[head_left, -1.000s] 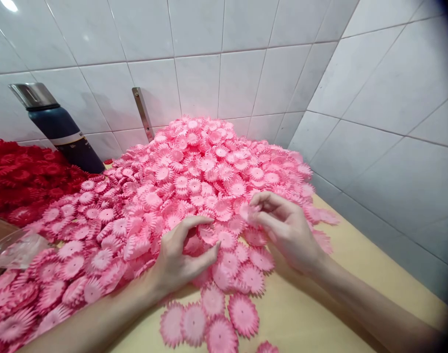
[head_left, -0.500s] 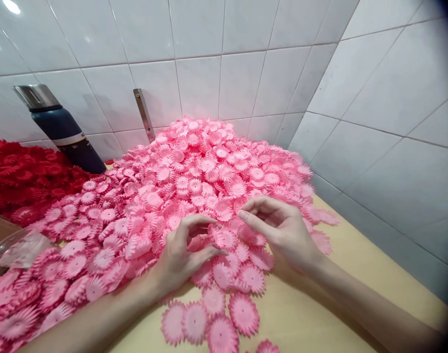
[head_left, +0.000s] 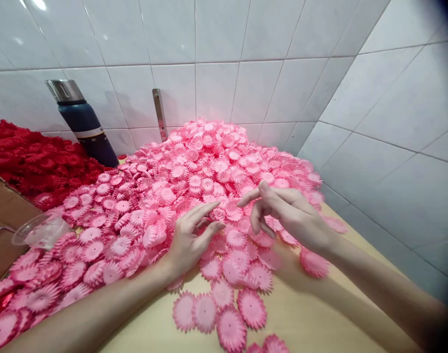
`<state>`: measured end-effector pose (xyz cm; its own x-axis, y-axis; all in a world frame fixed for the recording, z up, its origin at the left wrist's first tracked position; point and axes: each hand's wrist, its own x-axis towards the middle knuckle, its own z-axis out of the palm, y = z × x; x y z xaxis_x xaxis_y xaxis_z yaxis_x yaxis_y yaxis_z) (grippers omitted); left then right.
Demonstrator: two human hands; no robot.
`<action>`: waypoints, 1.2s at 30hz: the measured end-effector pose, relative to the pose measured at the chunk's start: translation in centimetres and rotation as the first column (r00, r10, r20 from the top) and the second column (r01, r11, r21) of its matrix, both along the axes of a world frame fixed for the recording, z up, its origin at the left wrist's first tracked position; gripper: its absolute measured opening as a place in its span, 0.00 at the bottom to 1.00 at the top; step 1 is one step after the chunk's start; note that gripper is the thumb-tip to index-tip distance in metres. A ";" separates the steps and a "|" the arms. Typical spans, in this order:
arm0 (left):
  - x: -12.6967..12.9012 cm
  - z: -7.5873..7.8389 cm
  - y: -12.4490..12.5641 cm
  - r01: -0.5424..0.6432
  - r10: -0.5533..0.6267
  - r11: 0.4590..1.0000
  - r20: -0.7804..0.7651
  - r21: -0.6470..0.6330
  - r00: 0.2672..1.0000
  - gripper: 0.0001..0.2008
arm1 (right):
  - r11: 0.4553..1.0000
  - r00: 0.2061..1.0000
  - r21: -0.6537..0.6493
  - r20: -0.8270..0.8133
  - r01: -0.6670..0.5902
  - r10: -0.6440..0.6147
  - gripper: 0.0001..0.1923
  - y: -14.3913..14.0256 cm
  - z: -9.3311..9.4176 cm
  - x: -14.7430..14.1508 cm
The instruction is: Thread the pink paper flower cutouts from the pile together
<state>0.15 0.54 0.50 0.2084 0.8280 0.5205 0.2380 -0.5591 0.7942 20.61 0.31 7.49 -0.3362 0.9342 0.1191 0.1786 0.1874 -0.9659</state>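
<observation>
My left hand [head_left: 194, 234] hovers at the front of a large heap of pink scalloped paper-like discs [head_left: 209, 162]. Its thumb and forefinger are apart, with no disc seen between them. To its right my right hand [head_left: 293, 215] is raised over the heap's lower right edge. The forefinger points left, the thumb sticks up and the other fingers are loosely bent; nothing shows in its grasp. One slightly blurred pink disc [head_left: 314, 262] is just below the right wrist. Between my forearms, several loose discs [head_left: 231, 328] lie flat on the table.
A pile of red discs [head_left: 43, 162] stands at the left, beside a dark blue bottle [head_left: 87, 127]. At the left edge are a cardboard box [head_left: 7, 211] and a clear plastic container [head_left: 40, 230]. White tiled walls [head_left: 216, 93] close off the pale table [head_left: 293, 314] behind and right.
The view has shifted, so the scene sits further right. My right hand has lifted its thumb and stretched its forefinger. My left fingers have straightened. A disc by the right wrist has moved nearer.
</observation>
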 end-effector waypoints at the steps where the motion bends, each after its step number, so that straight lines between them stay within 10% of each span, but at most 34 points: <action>1: 0.0 -0.1 0.0 0.014 -0.015 1.000 0.016 0.014 1.000 0.17 | 0.997 0.996 -0.010 0.046 -0.077 0.078 0.29 0.5 0.6 0.0; 11: -0.2 -0.6 0.0 0.075 -0.059 0.989 0.128 -0.126 0.990 0.32 | 0.944 0.837 0.165 0.522 -0.287 0.163 0.12 3.7 3.5 -0.4; 17: -0.1 -0.3 -0.1 0.106 -0.067 0.977 0.200 -0.186 0.977 0.15 | 0.921 0.776 0.097 0.575 -0.377 0.258 0.07 4.6 2.1 -0.2; 27: 0.1 -0.1 0.3 0.125 -0.077 0.974 0.241 -0.187 0.967 0.14 | 0.924 0.760 -0.146 0.532 -0.353 0.374 0.21 4.3 2.0 -0.1; 36: 0.1 0.1 -0.3 0.102 -0.034 0.959 0.249 -0.266 0.968 0.16 | 0.891 0.740 -0.137 0.511 -0.432 0.437 0.13 4.9 2.0 -0.3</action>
